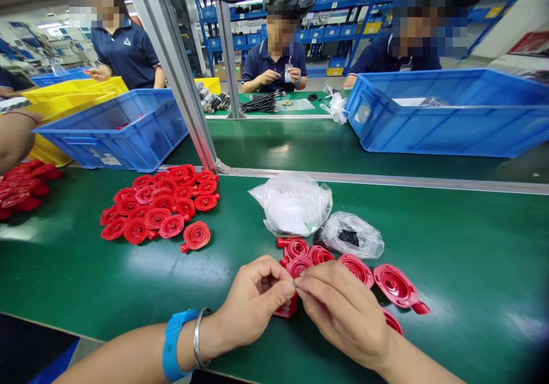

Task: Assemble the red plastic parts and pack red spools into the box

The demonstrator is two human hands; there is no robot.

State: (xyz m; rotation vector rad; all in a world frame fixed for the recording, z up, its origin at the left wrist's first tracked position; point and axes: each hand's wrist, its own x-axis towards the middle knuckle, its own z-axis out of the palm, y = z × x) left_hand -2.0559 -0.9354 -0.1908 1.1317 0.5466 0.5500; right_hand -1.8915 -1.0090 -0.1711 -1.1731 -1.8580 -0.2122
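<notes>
The large clear plastic bag (295, 204), crinkled and filled with whitish contents, lies on the smooth, glossy green tabletop (463, 235). Nearer the wearer than this bag, the left hand (253, 301) curls its fingers around a glossy red part (286, 308), mostly hidden by the hand. The right hand (343, 309) has its fingertips pinched together on a tiny greyish piece (294, 285), right against the left hand's fingertips; the piece is too small to identify. A rubbery-looking blue wristband (174, 344) and a shiny, rounded metal bangle (198, 338) circle the left wrist. Just in front of the large bag and on to its right lie red molded parts (394, 285) with concentric rings and stubby spouts. A smaller clear bag (352, 235), wrinkled and holding black bits, sits beside its right edge. Left of the large bag spreads a pile of similar red pieces (163, 204). Beyond it to the right stands a ribbed blue plastic bin (446, 129); directly beyond it, a person in a navy shirt (274, 58) sits at another green surface.
</notes>
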